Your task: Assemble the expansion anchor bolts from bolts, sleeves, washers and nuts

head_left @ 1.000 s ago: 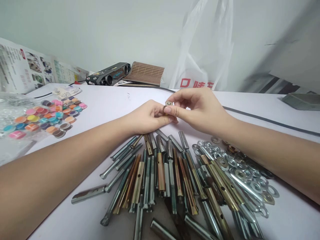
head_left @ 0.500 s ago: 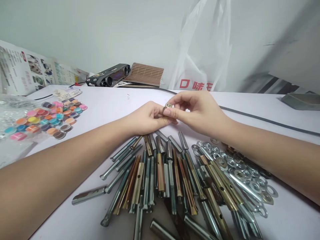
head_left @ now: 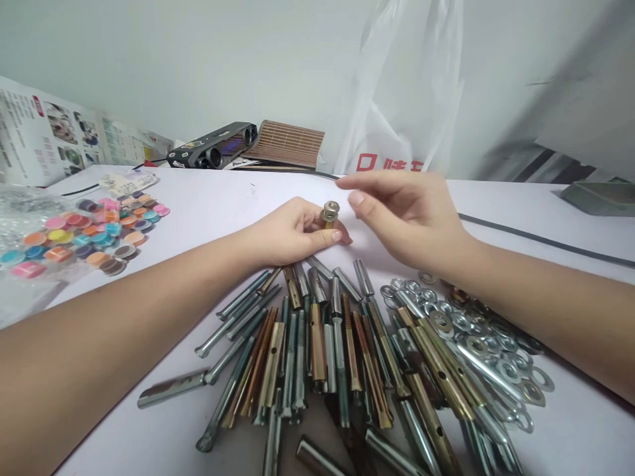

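Left hand (head_left: 295, 233) pinches a nut-topped bolt (head_left: 330, 211), right hand (head_left: 409, 215) loosely parted, metal sleeves (head_left: 318, 344) and washers (head_left: 477, 346) heaped nearby.

I have free tabletop (head_left: 211, 205) between my left hand (head_left: 292, 231) and the coloured discs (head_left: 102, 233); nearer me, bolts (head_left: 300, 357) and sleeves (head_left: 318, 340) block passage, washers (head_left: 461, 322) crowd the right, and a cable (head_left: 546, 239) runs behind my right hand (head_left: 411, 211).

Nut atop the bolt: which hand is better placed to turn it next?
Probably the right hand: it looks free and open, close beside the nut. The left hand seems less suited, since it holds the bolt below the nut.
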`<state>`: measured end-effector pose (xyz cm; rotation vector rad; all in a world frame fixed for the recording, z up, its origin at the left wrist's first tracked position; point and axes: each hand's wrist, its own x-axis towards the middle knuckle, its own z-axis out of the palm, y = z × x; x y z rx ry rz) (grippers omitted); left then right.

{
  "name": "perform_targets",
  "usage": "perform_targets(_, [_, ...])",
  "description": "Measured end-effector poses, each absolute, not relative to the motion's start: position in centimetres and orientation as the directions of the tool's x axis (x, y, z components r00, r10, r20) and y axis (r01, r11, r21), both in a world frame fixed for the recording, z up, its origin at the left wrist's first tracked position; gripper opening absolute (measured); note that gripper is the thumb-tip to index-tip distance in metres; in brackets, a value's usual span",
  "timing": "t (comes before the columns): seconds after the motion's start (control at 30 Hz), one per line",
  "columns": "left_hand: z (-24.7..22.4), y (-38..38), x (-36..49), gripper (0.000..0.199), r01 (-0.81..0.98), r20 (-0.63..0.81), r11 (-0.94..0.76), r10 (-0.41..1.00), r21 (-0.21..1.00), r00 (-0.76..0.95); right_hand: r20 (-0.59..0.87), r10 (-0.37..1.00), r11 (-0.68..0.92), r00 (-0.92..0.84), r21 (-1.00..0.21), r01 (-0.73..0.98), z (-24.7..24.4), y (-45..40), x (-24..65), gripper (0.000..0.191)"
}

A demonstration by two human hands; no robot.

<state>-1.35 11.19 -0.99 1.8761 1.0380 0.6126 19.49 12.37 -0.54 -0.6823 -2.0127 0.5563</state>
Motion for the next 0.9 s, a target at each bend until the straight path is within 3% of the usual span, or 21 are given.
perform_targets(0.17, [-1.2, 11.2, -1.3, 0.034, 0.410, 0.005, -0.247, 0.860, 0.878, 0.510, 0.600, 0.567, 0.817, -0.564, -0.496, 0.293, -0.4, 12.6, 18.9, 0.024])
perform_targets(0.33, [-0.7, 10.9, -0.9, 0.031, 0.471, -0.039, -0.212, 0.882, 0.856, 0.469, 0.567, 0.628, 0.778, -0.533, -0.491, 0.393, 0.1, 12.8, 18.6, 0.018])
perform_targets(0.43, [-0.5, 10.8, -0.8, 0.032, 0.439, -0.037, -0.198, 0.881, 0.876, 0.471, 0.552, 0.652, 0.758, -0.520, -0.489, 0.431, -0.1, 12.9, 18.7, 0.030])
perform_targets(0.53, [-0.6, 10.8, -0.8, 0.043, 0.428, -0.032, -0.198, 0.880, 0.882, 0.473, 0.578, 0.577, 0.816, -0.577, -0.435, 0.380, -0.2, 12.9, 18.9, 0.045])
perform_targets(0.67, [-0.7, 10.8, -1.0, 0.047, 0.435, -0.029, -0.212, 0.875, 0.875, 0.484, 0.619, 0.465, 0.885, -0.632, -0.343, 0.315, -0.1, 12.8, 19.6, 0.025])
perform_targets(0.8, [-0.7, 10.8, -1.0, 0.047, 0.436, -0.035, -0.207, 0.874, 0.876, 0.485, 0.634, 0.511, 0.859, -0.581, -0.376, 0.347, 0.0, 12.5, 20.1, 0.014])
perform_targets(0.9, [-0.7, 10.8, -1.1, 0.047, 0.433, -0.036, -0.205, 0.873, 0.878, 0.487, 0.640, 0.538, 0.842, -0.549, -0.424, 0.333, -0.1, 12.4, 20.0, 0.028])
